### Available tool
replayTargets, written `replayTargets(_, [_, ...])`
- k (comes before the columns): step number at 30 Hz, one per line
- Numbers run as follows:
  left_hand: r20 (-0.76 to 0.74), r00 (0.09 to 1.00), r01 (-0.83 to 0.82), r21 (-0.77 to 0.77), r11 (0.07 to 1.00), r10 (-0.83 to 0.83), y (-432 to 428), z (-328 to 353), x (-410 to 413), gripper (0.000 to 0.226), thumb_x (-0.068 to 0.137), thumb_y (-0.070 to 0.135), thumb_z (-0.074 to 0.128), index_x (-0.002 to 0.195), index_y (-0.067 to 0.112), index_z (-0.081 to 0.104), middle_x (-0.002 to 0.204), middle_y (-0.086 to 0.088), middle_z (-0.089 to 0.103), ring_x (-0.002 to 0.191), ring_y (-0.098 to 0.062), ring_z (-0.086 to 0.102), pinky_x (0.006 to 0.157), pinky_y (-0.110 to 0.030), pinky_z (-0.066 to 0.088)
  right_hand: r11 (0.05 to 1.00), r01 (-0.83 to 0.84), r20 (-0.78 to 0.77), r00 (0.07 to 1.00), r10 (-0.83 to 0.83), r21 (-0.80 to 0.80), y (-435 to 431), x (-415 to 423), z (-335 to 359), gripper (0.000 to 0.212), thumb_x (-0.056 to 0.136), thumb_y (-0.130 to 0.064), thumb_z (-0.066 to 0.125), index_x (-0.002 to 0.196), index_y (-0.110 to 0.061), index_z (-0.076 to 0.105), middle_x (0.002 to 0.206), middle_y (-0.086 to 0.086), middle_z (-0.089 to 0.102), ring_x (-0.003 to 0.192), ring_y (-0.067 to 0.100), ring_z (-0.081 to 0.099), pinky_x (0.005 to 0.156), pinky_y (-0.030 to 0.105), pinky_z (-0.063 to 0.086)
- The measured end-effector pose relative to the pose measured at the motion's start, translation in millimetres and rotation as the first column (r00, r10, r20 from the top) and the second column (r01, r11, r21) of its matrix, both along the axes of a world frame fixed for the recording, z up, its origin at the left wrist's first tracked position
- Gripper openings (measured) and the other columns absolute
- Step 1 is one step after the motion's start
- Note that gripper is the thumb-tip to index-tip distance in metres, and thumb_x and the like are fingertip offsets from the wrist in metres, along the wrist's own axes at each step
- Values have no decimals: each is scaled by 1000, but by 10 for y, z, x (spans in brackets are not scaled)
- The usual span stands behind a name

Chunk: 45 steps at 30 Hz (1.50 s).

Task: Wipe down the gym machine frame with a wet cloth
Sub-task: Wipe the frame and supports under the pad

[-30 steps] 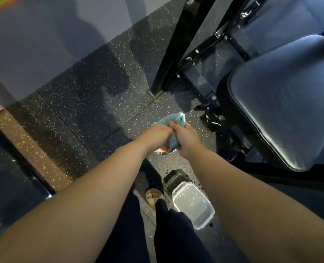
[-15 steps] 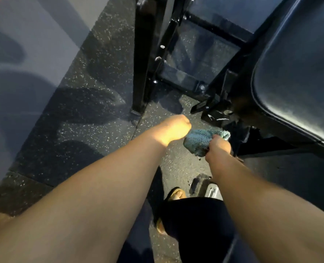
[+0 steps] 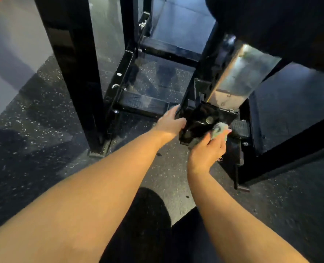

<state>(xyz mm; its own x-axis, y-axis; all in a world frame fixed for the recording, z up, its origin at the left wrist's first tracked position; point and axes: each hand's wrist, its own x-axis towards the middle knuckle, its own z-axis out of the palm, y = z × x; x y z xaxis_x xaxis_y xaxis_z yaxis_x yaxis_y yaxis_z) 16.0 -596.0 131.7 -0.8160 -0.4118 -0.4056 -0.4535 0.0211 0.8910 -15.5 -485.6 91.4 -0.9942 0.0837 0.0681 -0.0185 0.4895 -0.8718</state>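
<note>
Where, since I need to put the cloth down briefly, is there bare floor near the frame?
Bare floor lies left of the upright post, toward the wall, and inside the frame between its crossbars. Crowded: the bracket, with the left hand on it and the right hand holding the cloth.

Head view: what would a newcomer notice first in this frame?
Two bare forearms reach down the middle: the right hand presses a pale blue cloth against the black frame low at centre-right, while the left hand rests on the frame just beside it. Above them a shiny metal plate glints, and a thick black upright stands at left.
</note>
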Motion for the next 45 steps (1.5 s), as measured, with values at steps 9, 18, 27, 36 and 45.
replayTargets(9, [-120,992,-34,-2,999,33,-15,-157,-103,114,45,91,49,139,29,41,138,-4,41,126,-25,44,108,-45,34,955,-82,-379,905,192,286,250,-111,-297,22,88,-49,62,95,-29,56,105,9,51,89,20,49,85,38,47])
replayTargets(18, [-220,960,-170,41,985,174,77,-432,-154,53,94,57,36,142,34,35,151,-2,27,140,-22,23,115,-41,17,967,-170,-465,852,241,190,457,-289,-202,36,77,12,52,105,-5,66,105,0,44,91,-7,41,81,0,31])
replayTargets(27, [-245,940,-236,32,971,236,126,-494,-241,50,97,54,29,143,36,32,153,2,24,142,-21,15,113,-42,12,819,-318,-415,740,530,479,530,-370,-311,29,74,-4,61,98,-16,73,94,0,60,89,13,50,75,21,40])
replayTargets(36, [-264,920,-291,33,956,289,155,-550,-266,50,93,56,38,139,35,39,146,0,30,136,-23,29,113,-51,23,782,-279,-517,620,590,558,552,-407,-497,36,62,6,72,93,-11,73,84,7,60,79,25,56,59,27,47])
replayTargets(45, [-285,915,-302,-9,953,287,228,-542,-240,44,96,47,41,139,38,37,144,-2,31,135,-22,27,112,-48,24,830,-221,-584,619,525,512,570,-385,-498,40,72,1,56,103,-22,66,98,7,62,86,24,55,60,28,48])
